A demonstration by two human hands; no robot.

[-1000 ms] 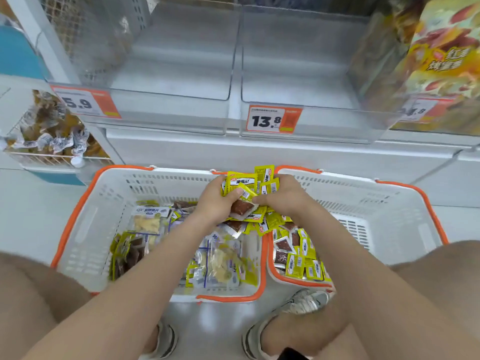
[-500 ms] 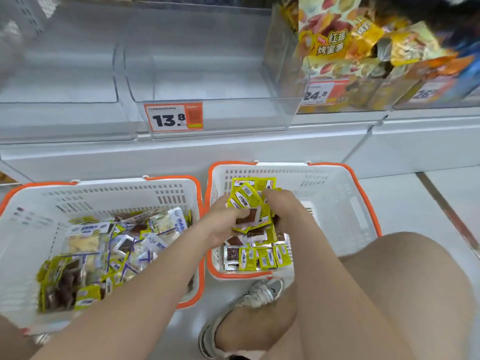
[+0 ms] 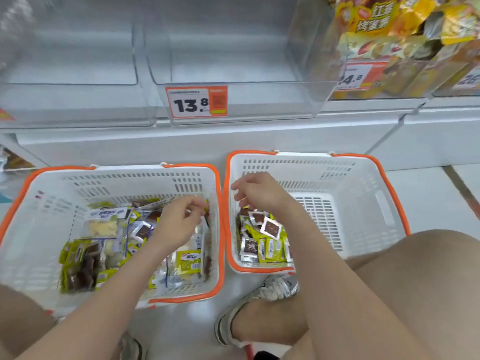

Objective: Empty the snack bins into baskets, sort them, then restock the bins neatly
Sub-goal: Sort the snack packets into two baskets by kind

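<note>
**A:** Head view: where are the snacks?

**B:** Mixed snack packets lie heaped in the left basket. Yellow-green packets with brown windows sit in the near left corner of the right basket. The baskets stand side by side on the floor, below the clear bin with the price tag reading 13.8.

**A:** And the hands?

**B:** The left hand hangs over the mixed heap, fingertips drawn together. Blur hides whether its grip has anything. The right hand hovers over the yellow-green pile, fingers loosely bent down. I cannot tell if its grip holds a packet.

**A:** Anything else?

**B:** A grey shoe, just beside the right basket's near rim.
</note>
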